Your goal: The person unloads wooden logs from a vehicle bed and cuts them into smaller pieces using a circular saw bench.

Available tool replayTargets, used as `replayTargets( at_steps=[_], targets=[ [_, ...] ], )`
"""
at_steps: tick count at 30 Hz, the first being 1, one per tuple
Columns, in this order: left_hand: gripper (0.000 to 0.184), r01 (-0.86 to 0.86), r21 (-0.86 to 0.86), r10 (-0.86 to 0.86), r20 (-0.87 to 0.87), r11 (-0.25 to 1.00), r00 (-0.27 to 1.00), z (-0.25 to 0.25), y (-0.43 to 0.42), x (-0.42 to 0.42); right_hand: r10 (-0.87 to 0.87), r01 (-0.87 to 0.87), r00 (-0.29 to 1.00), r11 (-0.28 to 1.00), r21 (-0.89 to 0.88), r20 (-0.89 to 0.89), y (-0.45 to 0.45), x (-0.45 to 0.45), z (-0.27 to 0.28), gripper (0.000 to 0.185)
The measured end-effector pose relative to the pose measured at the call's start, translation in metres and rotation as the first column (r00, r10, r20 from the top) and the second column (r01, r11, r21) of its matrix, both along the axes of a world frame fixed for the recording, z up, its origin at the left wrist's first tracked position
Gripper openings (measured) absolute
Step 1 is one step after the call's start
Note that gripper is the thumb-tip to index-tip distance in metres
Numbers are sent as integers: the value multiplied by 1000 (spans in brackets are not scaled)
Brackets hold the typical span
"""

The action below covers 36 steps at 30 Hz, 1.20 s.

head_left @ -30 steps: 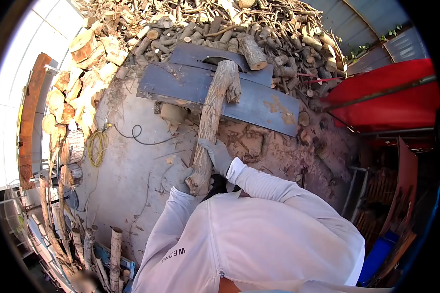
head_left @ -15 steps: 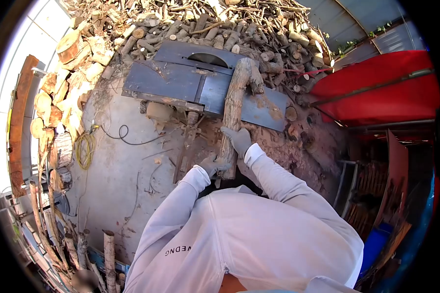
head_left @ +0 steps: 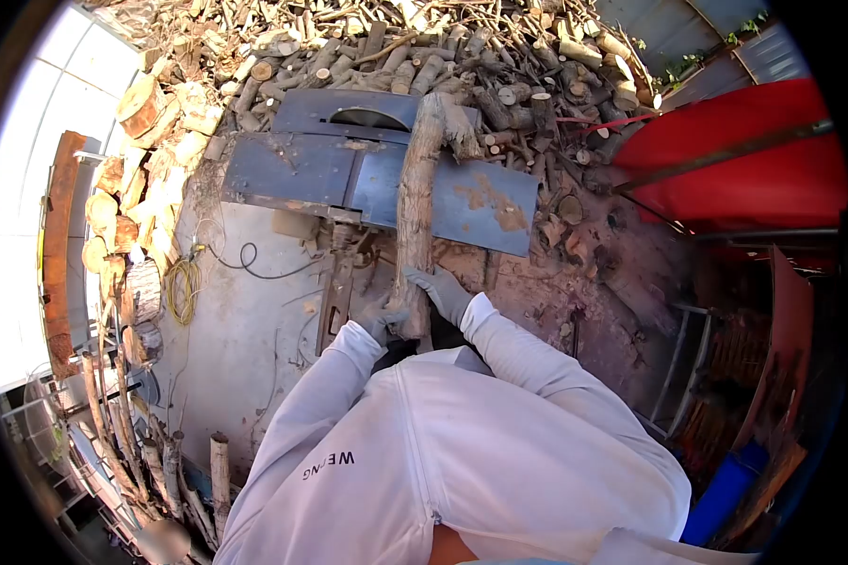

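Observation:
A long rough-barked log [head_left: 416,198] with a forked stub at its far end lies across the flat metal saw table [head_left: 283,174]. My left hand [head_left: 378,320], gloved in grey, grips the left side of the log's near end. Slightly farther up, my right hand [head_left: 443,294], also gloved, is wrapped on the log's right side. The round saw blade [head_left: 369,118] shows in a slot of the table, to the left of the log's far end. Some fingers of both hands are hidden by the log.
Cut logs [head_left: 513,94] are heaped behind the table. Split rounds [head_left: 141,105] are stacked at the left, near a yellow cable coil [head_left: 183,290]. Upright branches [head_left: 220,485] stand at the lower left. A red sheet [head_left: 735,155] hangs at the right.
The log, in both hands, has swung right and then back left over the table. Its far end now lies farther left relative to the table than half a second ago. The view has shifted too.

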State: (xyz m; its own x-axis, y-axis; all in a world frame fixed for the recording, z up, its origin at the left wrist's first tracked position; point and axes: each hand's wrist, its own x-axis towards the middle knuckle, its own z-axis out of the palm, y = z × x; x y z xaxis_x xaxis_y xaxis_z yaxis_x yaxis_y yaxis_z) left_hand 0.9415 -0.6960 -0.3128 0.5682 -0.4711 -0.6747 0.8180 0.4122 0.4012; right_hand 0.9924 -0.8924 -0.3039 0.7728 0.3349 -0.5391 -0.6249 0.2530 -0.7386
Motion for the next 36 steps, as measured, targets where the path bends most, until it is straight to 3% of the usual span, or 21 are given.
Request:
replayTargets(
  at_steps=[5,8,10,11,12,13,14,15,16,17,19,20,22,23,25,26,27,29,31,33,36],
  targets=[
    [63,-11,38,8,79,999,997,7,-19,2,-50,53,997,997,53,-66,-9,7,-1,42],
    [66,-13,168,-7,121,986,993,-2,-38,0,-25,25,997,1000,3,-78,-16,14,30,64],
    [66,-25,288,-28,178,957,984,20,-59,2,-157,151,987,920,-363,12,-13,15,45,87],
    [67,-37,403,-61,227,914,972,30,-71,3,-148,144,989,919,-368,17,-14,16,46,87],
    [67,-17,562,-185,301,827,935,32,-82,0,-84,144,988,820,-555,131,-16,17,49,95],
    [67,-27,556,-172,303,831,938,34,-90,-1,5,164,973,682,-713,229,-20,17,52,103],
    [66,-84,434,-79,345,897,935,35,-97,-1,20,158,972,679,-717,232,-29,20,54,103],
    [66,-140,304,19,370,942,929,41,-105,-5,-9,119,983,784,-609,181,-42,25,73,98],
    [66,-63,182,-9,367,981,930,86,-110,3,-31,86,992,872,-482,121,-54,28,90,93],
    [66,-73,183,1,367,980,930,114,-111,7,-20,76,992,873,-481,121,-68,33,106,93],
    [60,-21,239,-114,538,971,835,147,-114,9,16,-13,999,997,-70,45,-101,42,130,74],
    [61,-103,139,16,521,985,853,144,-120,4,28,-24,998,997,-71,53,-119,41,126,74],
    [62,-158,171,72,425,973,902,142,-133,2,2,5,1000,929,371,-20,-148,32,118,56],
    [62,-193,208,121,317,959,941,140,-141,3,6,0,1000,928,372,-14,-158,21,122,56],
    [53,-234,138,200,223,962,954,122,-163,10,16,230,941,703,673,-339,-173,-5,155,56],
    [55,-186,-27,188,138,982,973,115,-175,14,75,191,952,610,769,-296,-188,-14,127,63],
    [58,-143,-196,157,55,970,986,111,-186,19,72,194,952,612,767,-298,-194,-26,126,63],
    [55,-93,-239,128,132,967,983,107,-210,22,123,238,925,547,802,-359,-207,-55,125,65],
    [53,-38,-286,99,202,958,974,97,-228,18,111,156,950,641,752,-291,-222,-79,108,63],
    [49,-147,-132,164,136,980,977,78,-249,6,89,189,906,789,585,-413,-237,-104,113,58],
    [39,-255,-104,258,18,961,966,47,-272,-2,-33,192,931,891,411,-363,-268,-139,129,53]
  ],
)
